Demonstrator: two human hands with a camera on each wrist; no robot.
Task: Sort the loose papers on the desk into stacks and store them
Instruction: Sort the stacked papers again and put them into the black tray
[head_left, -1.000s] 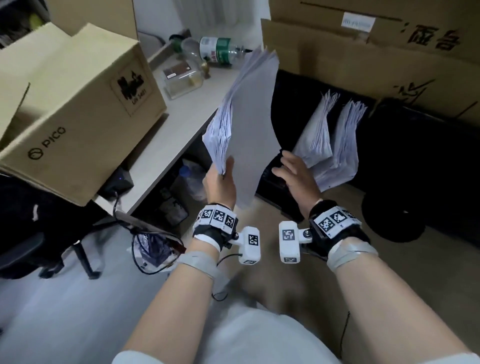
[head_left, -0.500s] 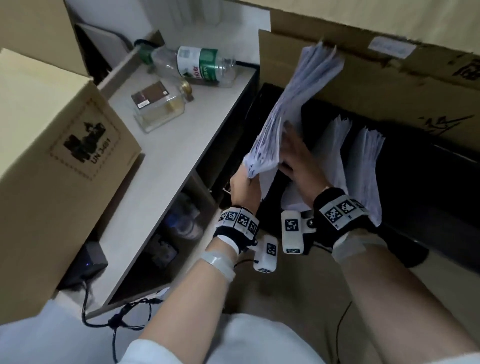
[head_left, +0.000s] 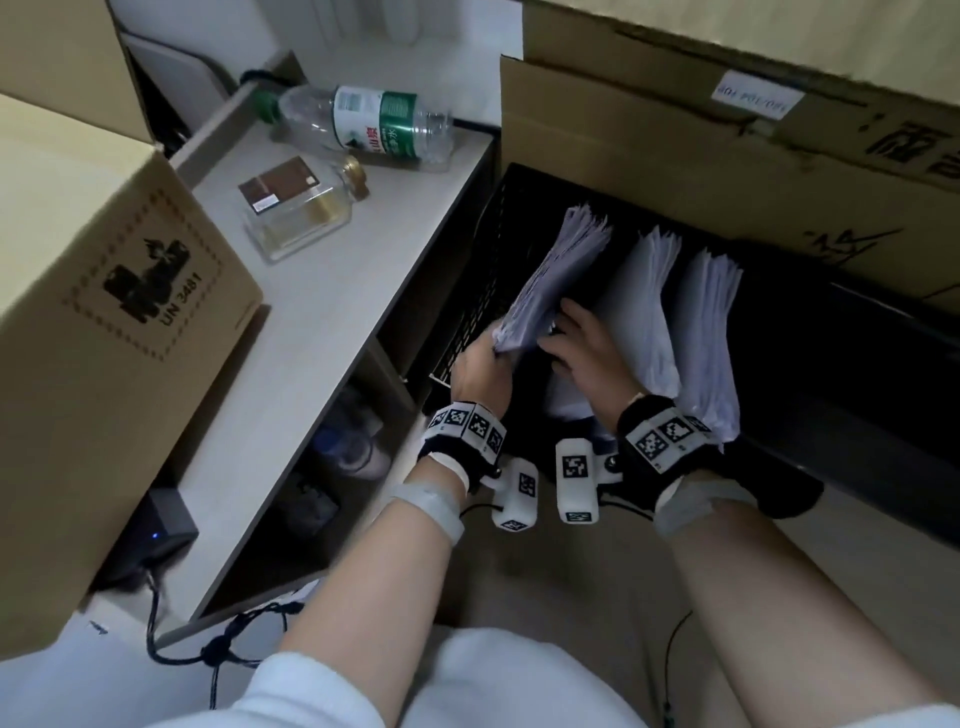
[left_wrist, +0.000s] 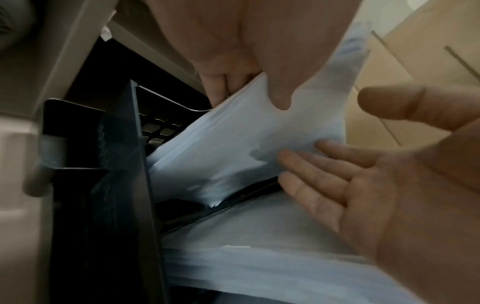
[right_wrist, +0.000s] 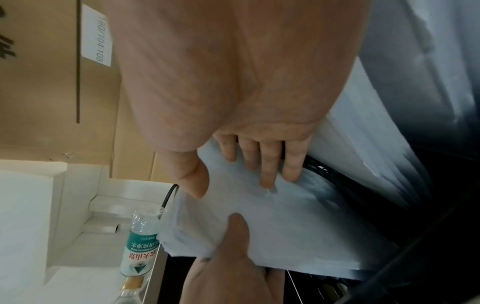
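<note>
My left hand (head_left: 488, 358) grips the near lower corner of a thick stack of white papers (head_left: 558, 275), thumb on one face and fingers behind. The stack leans tilted in the leftmost slot of a black mesh file holder (head_left: 467, 306) on the floor. My right hand (head_left: 569, 335) lies with straight fingers (right_wrist: 267, 164) flat against the stack's right face (right_wrist: 298, 226). In the left wrist view the stack's lower edge (left_wrist: 228, 156) sits inside the holder's wall (left_wrist: 122, 168). Two more paper stacks (head_left: 649, 306) (head_left: 711, 332) stand in the slots to the right.
A white desk (head_left: 332, 322) runs along the left with a lying plastic bottle (head_left: 369, 124), a glass bottle (head_left: 296, 213) and a big cardboard box (head_left: 104, 322). Flattened cardboard (head_left: 727, 171) stands behind the holder. Cables (head_left: 218, 644) hang at the desk's near corner.
The paper stack came down from chest height into the holder's left slot. My right hand moved from below the stack onto its right face. My head tilted down and closer.
</note>
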